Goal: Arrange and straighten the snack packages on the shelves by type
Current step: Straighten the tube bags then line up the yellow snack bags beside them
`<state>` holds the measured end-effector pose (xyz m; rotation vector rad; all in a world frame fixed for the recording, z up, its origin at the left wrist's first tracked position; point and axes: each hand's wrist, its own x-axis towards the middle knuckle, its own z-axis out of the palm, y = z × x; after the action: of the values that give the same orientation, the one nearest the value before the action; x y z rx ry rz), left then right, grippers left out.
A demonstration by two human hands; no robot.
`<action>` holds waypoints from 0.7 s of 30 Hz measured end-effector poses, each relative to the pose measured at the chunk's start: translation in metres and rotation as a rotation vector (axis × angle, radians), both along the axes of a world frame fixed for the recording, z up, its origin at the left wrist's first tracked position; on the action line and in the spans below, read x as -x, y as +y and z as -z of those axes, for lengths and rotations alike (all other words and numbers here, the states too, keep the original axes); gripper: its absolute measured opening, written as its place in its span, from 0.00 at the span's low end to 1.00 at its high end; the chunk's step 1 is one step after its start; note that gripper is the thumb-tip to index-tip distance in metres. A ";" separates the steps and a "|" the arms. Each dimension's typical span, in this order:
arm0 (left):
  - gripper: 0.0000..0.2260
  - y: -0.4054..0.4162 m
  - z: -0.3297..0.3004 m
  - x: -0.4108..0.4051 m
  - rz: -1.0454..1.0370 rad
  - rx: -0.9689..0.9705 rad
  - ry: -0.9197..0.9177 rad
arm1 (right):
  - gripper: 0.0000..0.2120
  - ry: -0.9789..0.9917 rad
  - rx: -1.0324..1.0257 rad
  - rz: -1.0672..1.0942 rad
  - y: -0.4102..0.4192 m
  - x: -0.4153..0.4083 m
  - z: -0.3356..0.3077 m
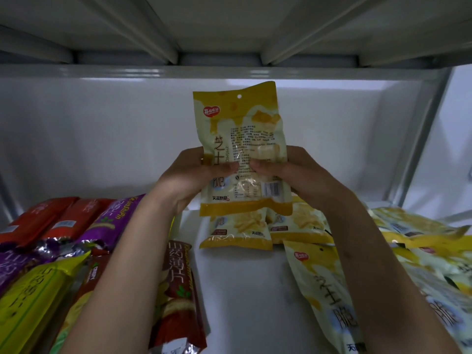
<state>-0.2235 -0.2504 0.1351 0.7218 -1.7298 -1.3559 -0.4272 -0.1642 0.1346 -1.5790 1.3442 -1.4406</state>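
We hold the bag (241, 149) upright — long axis running twelve to six — left hand (196, 172) and right hand (288, 169) pinching its sides. Its matching pile (255, 229) lies at six, just below, equally near both hands.

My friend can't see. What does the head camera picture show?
Two hands, left and right, hold a yellow snack bag upright above a white shelf. Matching yellow bags lie flat on the right; red and purple packets lie on the left.
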 end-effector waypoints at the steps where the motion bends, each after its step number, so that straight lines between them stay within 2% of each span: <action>1: 0.17 0.000 0.000 0.001 -0.014 0.003 0.006 | 0.19 -0.004 0.003 0.005 -0.001 -0.001 0.000; 4: 0.17 -0.001 0.002 0.004 -0.053 0.037 0.019 | 0.18 -0.006 0.012 0.022 -0.004 -0.001 0.001; 8: 0.18 -0.002 0.002 0.005 -0.070 0.053 0.000 | 0.27 0.018 -0.011 0.001 -0.003 -0.001 0.002; 9: 0.18 -0.003 0.002 0.004 -0.074 0.054 -0.005 | 0.27 0.018 -0.013 0.001 -0.004 -0.001 0.002; 13: 0.18 -0.002 0.002 0.005 -0.092 0.067 -0.011 | 0.16 0.006 -0.002 0.020 -0.005 -0.002 0.003; 17: 0.16 0.000 0.002 0.008 -0.125 0.082 -0.018 | 0.14 0.002 0.042 0.059 -0.007 -0.001 0.005; 21: 0.11 0.001 0.004 0.011 -0.149 0.117 -0.099 | 0.12 0.012 0.020 0.096 -0.010 0.001 0.006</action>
<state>-0.2345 -0.2493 0.1310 0.8462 -1.7792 -1.1249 -0.4282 -0.1740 0.1287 -1.5576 1.4337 -1.5080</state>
